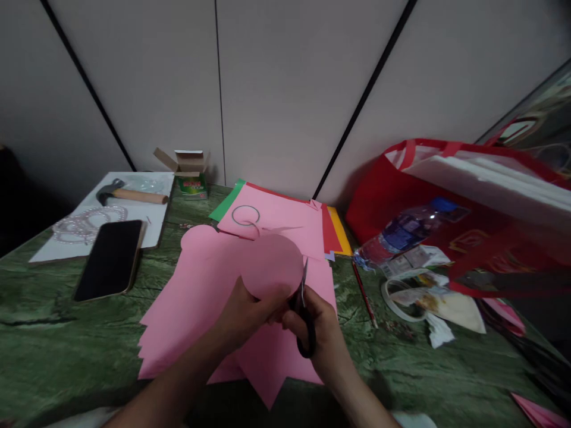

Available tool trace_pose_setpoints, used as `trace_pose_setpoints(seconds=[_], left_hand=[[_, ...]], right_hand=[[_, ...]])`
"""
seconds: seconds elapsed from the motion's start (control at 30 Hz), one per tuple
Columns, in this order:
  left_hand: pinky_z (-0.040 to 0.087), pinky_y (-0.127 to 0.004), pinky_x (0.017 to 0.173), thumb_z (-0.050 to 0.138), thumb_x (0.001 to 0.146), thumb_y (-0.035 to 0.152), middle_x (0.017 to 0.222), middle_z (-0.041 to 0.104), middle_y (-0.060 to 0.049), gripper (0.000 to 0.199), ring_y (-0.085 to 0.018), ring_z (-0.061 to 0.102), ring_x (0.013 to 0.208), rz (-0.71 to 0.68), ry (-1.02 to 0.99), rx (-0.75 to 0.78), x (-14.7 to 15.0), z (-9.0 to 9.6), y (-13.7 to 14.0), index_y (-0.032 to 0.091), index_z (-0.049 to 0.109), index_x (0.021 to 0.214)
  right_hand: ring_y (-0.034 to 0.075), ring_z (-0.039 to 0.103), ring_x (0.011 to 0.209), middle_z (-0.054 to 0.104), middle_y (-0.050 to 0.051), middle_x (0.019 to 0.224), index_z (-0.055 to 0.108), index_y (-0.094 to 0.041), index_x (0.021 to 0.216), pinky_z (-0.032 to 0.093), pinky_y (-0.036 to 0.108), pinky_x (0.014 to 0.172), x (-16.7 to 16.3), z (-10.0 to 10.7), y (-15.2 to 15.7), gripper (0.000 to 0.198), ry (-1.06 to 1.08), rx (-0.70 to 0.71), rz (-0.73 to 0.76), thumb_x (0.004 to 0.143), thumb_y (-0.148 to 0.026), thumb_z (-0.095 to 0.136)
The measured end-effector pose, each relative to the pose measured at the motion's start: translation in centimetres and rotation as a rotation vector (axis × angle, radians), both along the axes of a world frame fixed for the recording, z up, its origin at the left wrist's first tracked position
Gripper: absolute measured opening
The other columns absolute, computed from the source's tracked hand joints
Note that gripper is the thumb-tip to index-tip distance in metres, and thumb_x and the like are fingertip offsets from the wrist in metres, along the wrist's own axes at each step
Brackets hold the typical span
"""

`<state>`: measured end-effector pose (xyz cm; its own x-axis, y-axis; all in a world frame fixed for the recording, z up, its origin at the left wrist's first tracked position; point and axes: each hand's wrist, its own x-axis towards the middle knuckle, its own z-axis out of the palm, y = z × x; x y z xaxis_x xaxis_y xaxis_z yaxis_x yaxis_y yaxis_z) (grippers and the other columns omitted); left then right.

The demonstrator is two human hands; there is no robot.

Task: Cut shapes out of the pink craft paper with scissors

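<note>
A rounded piece of pink paper (272,264) is pinched in my left hand (252,312), thumb on top near its lower edge. My right hand (319,333) grips black-handled scissors (307,324), their blades pointing up along the paper's right edge. Whether the blades are parted is hard to make out. Both hands are above a spread of pink paper sheets (196,303) with uneven edges. Behind lie more pink sheets (285,208) over red, green and yellow ones, with a thin ring (245,216) on top.
Leftward are a phone (109,258), a hammer (138,195) and beaded strands (84,223) on white board, near a small open box (191,181). At right are a pencil (364,294), a water bottle (397,233), tape (404,297) and a red bag (375,196). A wall panel stands behind.
</note>
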<state>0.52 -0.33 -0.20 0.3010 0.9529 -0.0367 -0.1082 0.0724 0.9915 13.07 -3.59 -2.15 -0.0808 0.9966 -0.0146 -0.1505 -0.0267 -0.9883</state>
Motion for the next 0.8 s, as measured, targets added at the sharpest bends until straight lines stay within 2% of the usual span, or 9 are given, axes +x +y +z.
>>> trace_pose_setpoints(seconds=[0.3, 0.8], left_hand=[[0.029, -0.017, 0.036, 0.054, 0.074, 0.018, 0.037, 0.042, 0.007, 0.027, -0.005, 0.038, 0.035, 0.009, -0.018, -0.039, 0.03, 0.15, -0.10, 0.016, 0.049, 0.047], [0.031, -0.018, 0.037, 0.051, 0.075, 0.016, 0.037, 0.041, 0.007, 0.032, -0.006, 0.040, 0.034, 0.002, 0.035, 0.016, -0.19, -0.26, -0.04, 0.017, 0.044, 0.044]], right_hand=[[0.011, 0.045, 0.052, 0.050, -0.005, 0.056, 0.050, -0.019, 0.071, 0.035, 0.023, 0.049, -0.10, -0.01, -0.02, 0.024, 0.000, -0.026, -0.018, 0.066, -0.033, 0.069], [0.010, 0.049, 0.046, 0.055, -0.003, 0.054, 0.050, -0.018, 0.067, 0.040, 0.021, 0.042, -0.14, 0.20, -0.10, 0.016, -0.043, -0.047, -0.050, 0.065, -0.027, 0.063]])
